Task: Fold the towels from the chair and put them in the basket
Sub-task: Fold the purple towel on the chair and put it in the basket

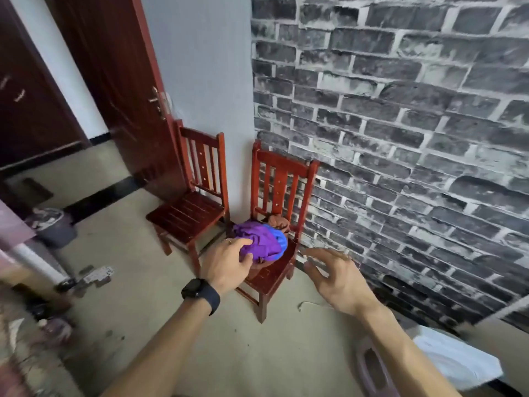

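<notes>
Brick-patterned wall (400,110) backed two red chairs; the nearer chair (274,270) held three crumpled towels: purple towel (260,239), blue (280,237) and brown (277,222). Her left hand (226,263) closed on the purple one, right hand (340,279) spread empty beside. Pickup stage, I judged; lifting and shaking out next.

The towel heap (262,240) sits on the right chair (273,270), open from the front and from above, with bare seat in front of it; the chair's slatted back closes off the far side and the brick wall (400,133) stands just beside it on the right. The left hand (227,262) already touches the heap's near left side, and the right hand (339,277) hovers spread in the narrow gap between chair and wall. The empty chair (190,209) stands near on the left, with open floor (160,310) in front of both.
</notes>
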Available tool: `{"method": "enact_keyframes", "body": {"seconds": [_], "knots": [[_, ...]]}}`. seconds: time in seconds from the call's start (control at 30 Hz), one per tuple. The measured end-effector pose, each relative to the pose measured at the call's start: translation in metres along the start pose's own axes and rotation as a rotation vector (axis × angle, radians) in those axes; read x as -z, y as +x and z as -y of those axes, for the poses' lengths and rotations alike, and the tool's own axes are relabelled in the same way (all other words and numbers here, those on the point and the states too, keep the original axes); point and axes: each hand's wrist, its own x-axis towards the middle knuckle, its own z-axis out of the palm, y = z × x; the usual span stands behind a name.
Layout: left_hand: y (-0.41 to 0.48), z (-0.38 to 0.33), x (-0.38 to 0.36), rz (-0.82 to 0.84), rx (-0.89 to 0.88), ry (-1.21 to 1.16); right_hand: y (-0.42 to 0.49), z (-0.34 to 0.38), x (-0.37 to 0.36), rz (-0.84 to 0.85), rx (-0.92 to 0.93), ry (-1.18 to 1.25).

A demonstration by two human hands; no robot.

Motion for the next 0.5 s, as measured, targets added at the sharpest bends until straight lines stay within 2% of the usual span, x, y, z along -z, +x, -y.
{"method": "enact_keyframes", "body": {"seconds": [0.23, 0.4, 0.5], "knots": [[0.054, 0.072, 0.014, 0.028, 0.121, 0.033, 0.101, 0.012, -0.043, 0.089, 0.014, 0.019], [0.126, 0.113, 0.001, 0.048, 0.166, 0.05, 0.185, -0.01, -0.08, 0.151, -0.004, 0.024], [0.17, 0.135, -0.021, 0.119, 0.224, 0.047, 0.236, -0.031, -0.105, 0.191, -0.069, 0.062]]}}
